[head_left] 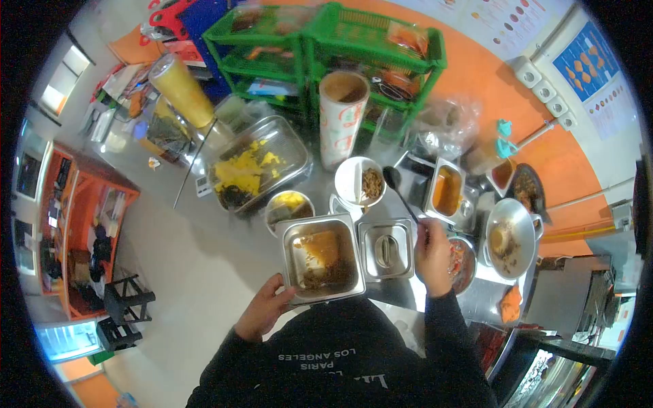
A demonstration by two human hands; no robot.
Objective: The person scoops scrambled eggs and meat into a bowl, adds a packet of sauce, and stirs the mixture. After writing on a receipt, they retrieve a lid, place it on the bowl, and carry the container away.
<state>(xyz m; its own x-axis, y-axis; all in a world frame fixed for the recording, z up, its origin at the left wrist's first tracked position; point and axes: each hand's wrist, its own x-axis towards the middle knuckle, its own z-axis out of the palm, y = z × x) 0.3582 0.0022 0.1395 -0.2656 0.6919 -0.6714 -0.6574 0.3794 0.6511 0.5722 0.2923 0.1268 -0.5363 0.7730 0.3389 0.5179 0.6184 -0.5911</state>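
My left hand (266, 307) grips the near left corner of a square steel food pan (354, 258), fingers closed on its rim. Some orange-brown food (318, 250) covers part of the pan's bottom. My right hand (433, 257) is closed around the handle of a black spoon (403, 194), whose rounded head points away from me beside a white bowl (349, 178) of brown bits. Between my hands lies a steel lid (386, 253) with a recessed handle. Past the pan stands a small bowl (271, 228) with yellow pieces.
A large clear tray (299, 146) of yellow food sits at back left. Behind are a tall patterned paper cylinder (340, 122) and green racks (320, 34). To the right stand a sauce pan (447, 192), a bowl of red food (462, 265) and a large metal pot (510, 211).
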